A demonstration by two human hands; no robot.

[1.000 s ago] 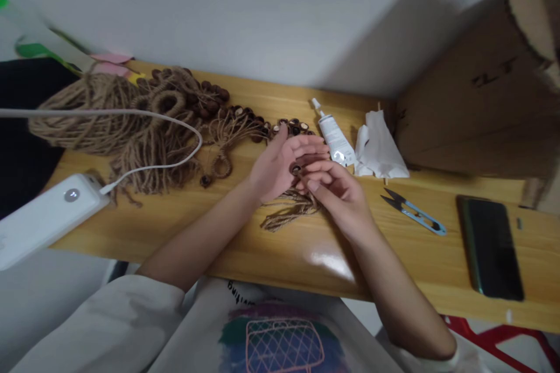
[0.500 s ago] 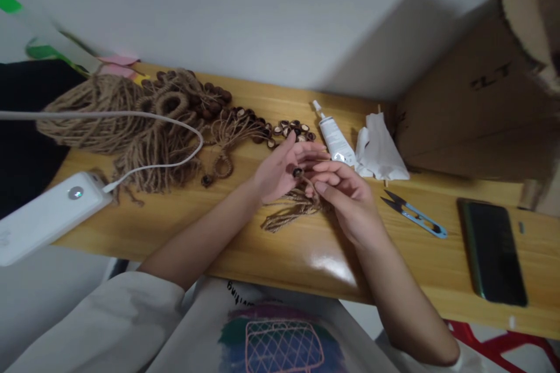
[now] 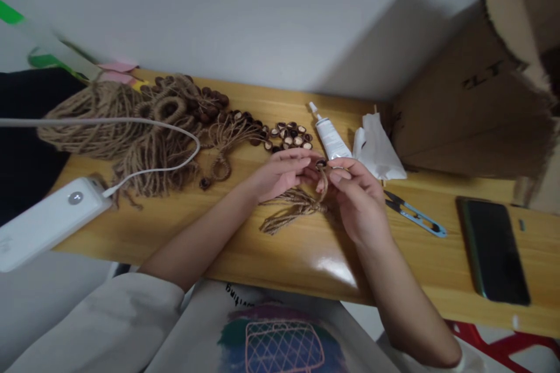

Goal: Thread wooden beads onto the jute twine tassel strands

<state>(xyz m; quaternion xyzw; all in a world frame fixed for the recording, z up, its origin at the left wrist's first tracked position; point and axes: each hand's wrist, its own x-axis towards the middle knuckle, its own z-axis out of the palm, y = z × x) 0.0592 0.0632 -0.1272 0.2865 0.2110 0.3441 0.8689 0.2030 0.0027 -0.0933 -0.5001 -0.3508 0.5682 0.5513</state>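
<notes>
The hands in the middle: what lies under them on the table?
A loose twine bundle lies on the wooden table under the left hand and right hand. Its top rises to a dark bead pinched between them; the fingers cover how they join.

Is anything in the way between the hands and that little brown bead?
Nothing visible. The left hand pinches the brown bead, and the right hand holds the jute cord just under it.
</notes>
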